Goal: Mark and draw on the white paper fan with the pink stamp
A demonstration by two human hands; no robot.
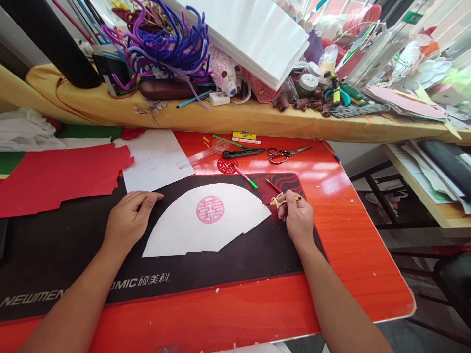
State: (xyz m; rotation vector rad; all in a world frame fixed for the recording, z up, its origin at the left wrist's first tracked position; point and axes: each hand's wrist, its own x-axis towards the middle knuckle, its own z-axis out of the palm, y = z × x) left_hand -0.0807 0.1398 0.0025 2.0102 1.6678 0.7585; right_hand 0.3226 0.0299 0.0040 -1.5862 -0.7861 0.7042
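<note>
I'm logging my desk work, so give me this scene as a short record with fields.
Left hand: beside the fan-shaped paper, nothing visible in it
Right hand: holding a yellow pencil with string looped around it
Paper marking: round reddish pattern
Surface: dark mat on a red table
Beyond the paper: red round cutout, utility knife, scissors

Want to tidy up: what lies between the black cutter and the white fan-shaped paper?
The head view shows a red cutout and a pink-and-green pen between the black cutter and the white paper.
</note>
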